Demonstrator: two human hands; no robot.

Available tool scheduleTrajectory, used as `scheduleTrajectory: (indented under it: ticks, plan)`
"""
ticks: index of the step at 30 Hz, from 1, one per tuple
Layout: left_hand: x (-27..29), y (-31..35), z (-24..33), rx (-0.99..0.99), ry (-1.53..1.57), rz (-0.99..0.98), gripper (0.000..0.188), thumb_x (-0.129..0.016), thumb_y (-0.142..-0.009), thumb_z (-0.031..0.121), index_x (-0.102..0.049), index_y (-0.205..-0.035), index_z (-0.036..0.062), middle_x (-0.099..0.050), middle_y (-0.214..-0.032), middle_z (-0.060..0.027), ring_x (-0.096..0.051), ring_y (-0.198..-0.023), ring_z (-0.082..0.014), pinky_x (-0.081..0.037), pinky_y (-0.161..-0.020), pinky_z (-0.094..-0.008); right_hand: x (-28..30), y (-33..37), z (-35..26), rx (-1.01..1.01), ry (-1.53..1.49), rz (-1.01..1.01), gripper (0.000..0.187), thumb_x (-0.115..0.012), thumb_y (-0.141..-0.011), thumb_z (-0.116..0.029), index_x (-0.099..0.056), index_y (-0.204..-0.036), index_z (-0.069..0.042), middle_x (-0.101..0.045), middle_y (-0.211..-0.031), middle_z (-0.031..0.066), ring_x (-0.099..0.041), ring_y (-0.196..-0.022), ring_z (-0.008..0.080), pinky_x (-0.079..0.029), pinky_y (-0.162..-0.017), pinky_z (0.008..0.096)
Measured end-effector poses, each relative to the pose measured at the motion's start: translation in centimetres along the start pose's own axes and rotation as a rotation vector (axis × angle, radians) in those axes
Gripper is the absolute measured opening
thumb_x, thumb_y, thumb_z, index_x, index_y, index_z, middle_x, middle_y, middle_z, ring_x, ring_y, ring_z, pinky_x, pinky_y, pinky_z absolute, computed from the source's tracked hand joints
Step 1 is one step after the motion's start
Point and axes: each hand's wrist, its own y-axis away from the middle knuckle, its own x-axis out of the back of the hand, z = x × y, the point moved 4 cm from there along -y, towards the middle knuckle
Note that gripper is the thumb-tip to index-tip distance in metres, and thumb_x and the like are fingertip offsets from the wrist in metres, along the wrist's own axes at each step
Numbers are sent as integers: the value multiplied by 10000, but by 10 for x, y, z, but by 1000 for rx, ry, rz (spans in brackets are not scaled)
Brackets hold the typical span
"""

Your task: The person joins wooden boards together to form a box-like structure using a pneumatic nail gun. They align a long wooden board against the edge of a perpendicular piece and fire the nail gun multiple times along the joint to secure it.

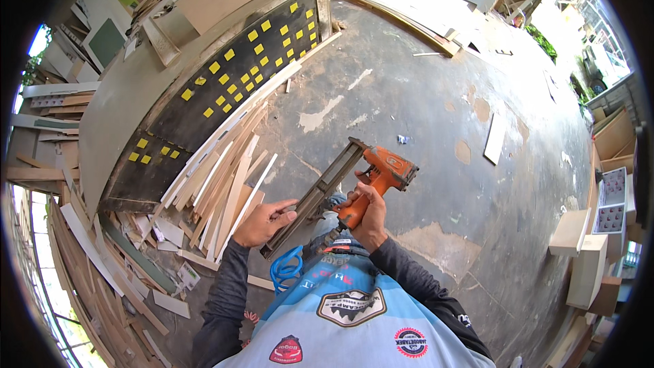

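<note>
My right hand [371, 218] is clamped around the grip of an orange-bodied nail gun [390, 169], held at centre in front of my light-blue printed shirt [306, 327]. Its long dark metal magazine [310, 203] slants down toward 7 o'clock. My left hand [262, 225] lies at the magazine's lower part, thumb and fingertips against its near edge; whether they pinch it I cannot tell. A coiled bright-blue air hose [286, 269] hangs at 7 o'clock, near my left forearm.

Directions are read from the tool. The widest room for moving runs from 12 to 4 o'clock. Its edges are pale sheet panels [402, 24] at 12, a flat white board [495, 138] on the floor at 2, and cream box-shaped pieces [587, 269] at 4. At 9 o'clock, a heap of thin wooden strips [225, 184] narrows the space, backed at 10 by a black panel with yellow squares [235, 71].

The dark-grey worn floor [409, 109] bears pale, scuffed patches. Stacked boards and offcuts [65, 109] crowd the far 9 o'clock side; strong daylight washes the floor toward 1 and 2.
</note>
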Motion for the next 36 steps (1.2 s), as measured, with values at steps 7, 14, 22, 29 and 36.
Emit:
scheduleTrajectory:
  ticks: [7,14,22,29,36]
  plan:
    - [79,-72,17,61,48,224,466,-664,-1004,293,-606,-1328,-36,-653,-809,-43,-597,-723,-60,-480,-638,-234,-75,-118,-39,-62,-8,-49,424,-604,-915,-193,-564,-1326,-100,-519,-712,10,-579,-623,172,-585,-662,492]
    - [112,-126,20,77,251,382,283,-687,-991,257,-680,-970,-24,-639,-753,15,-533,-667,-25,-418,-597,-204,-117,-205,-51,-168,70,-27,446,-584,-892,-175,-551,-1329,-91,-505,-727,15,-560,-623,158,-571,-640,468]
    - [145,-209,49,94,225,565,305,-724,-957,269,-701,-934,-34,-662,-722,-10,-559,-646,-39,-423,-580,-214,-143,-312,-82,-258,82,-68,415,-574,-889,-130,-585,-1298,-63,-526,-735,38,-581,-614,170,-592,-624,453]
    - [164,-307,92,88,231,692,289,-730,-948,243,-711,-897,-41,-660,-715,-7,-545,-632,-39,-405,-570,-218,-191,-396,-155,-358,141,-111,406,-557,-891,-147,-565,-1289,-67,-517,-734,20,-553,-622,158,-575,-654,453]
    - [188,-398,134,80,258,833,272,-727,-952,207,-714,-889,-57,-642,-709,11,-531,-645,-33,-390,-576,-207,-221,-483,-224,-306,194,-192,425,-540,-891,-153,-556,-1303,-46,-497,-724,29,-535,-624,160,-570,-646,436]
